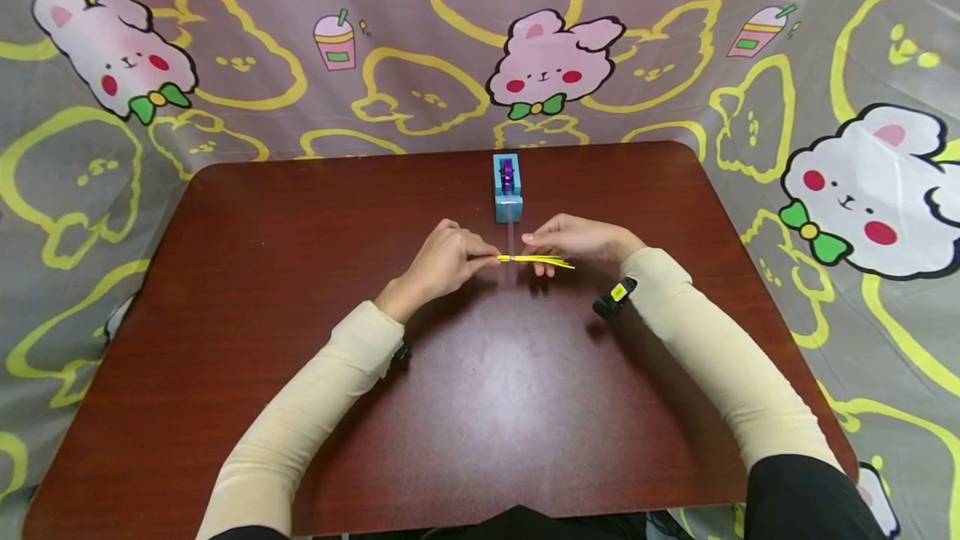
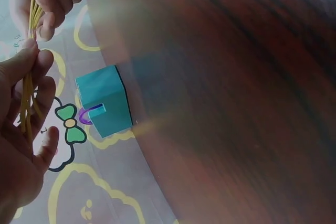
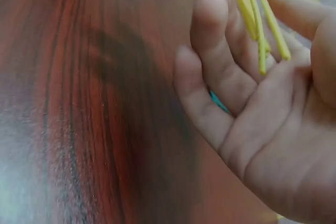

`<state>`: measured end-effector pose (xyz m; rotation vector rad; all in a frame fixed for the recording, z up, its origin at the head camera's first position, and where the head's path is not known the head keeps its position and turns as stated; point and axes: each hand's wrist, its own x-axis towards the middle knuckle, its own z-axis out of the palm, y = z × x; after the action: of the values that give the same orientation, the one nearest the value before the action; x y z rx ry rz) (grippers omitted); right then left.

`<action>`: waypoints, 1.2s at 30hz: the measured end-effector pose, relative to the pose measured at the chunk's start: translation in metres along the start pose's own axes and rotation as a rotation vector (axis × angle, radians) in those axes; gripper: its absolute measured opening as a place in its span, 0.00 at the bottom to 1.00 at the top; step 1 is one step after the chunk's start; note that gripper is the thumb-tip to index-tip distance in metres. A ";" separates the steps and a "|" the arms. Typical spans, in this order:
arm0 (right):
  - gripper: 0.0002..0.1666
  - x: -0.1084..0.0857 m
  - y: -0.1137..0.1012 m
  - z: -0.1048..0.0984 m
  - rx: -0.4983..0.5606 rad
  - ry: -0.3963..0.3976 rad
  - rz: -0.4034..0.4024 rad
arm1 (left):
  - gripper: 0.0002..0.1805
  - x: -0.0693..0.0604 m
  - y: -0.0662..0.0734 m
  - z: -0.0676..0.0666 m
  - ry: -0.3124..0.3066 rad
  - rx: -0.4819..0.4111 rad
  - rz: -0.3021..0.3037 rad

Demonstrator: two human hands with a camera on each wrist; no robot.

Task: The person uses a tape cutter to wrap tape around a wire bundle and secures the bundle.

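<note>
My left hand (image 1: 450,257) pinches a bundle of thin yellow strands (image 1: 542,259) between thumb and fingers; in the left wrist view the strands also run down across the palm. A strip of clear tape (image 1: 512,233) stretches from a blue tape dispenser (image 1: 507,208) to the bundle just beyond the left fingertips. Around the bundle's loose end, my right hand (image 1: 577,237) has its fingers loosely bent and the thumb apart from them. In the right wrist view, the strand ends (image 3: 262,51) hang in front of that palm. A purple tape wheel (image 1: 507,177) sits inside the dispenser.
The dispenser stands near the far edge of the dark red-brown wooden table (image 1: 225,315). Behind and beside the table hangs a grey cloth (image 1: 420,23) with bunny and yellow outline prints. A black wrist camera (image 1: 615,298) is strapped at the right sleeve cuff.
</note>
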<state>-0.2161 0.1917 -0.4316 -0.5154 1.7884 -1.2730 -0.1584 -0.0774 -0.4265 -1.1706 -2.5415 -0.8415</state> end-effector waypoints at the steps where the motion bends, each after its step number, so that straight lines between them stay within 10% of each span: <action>1: 0.30 0.003 0.002 -0.001 0.025 -0.019 0.002 | 0.04 0.000 0.000 0.000 0.002 0.009 0.006; 10: 0.22 0.015 0.014 0.001 0.297 -0.219 0.004 | 0.03 0.001 -0.001 0.002 0.006 0.115 0.060; 18: 0.19 0.010 0.014 0.001 0.279 -0.289 -0.046 | 0.04 0.002 0.000 0.002 0.005 0.157 0.053; 29: 0.17 -0.003 -0.016 0.012 -0.228 -0.136 -0.070 | 0.05 0.002 0.005 0.003 -0.045 0.183 -0.063; 36: 0.12 -0.016 -0.031 0.029 -0.664 0.046 -0.247 | 0.05 0.006 0.005 0.003 -0.108 0.092 -0.157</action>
<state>-0.1880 0.1749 -0.4001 -1.1072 2.2300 -0.8184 -0.1585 -0.0694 -0.4238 -1.0265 -2.7576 -0.7028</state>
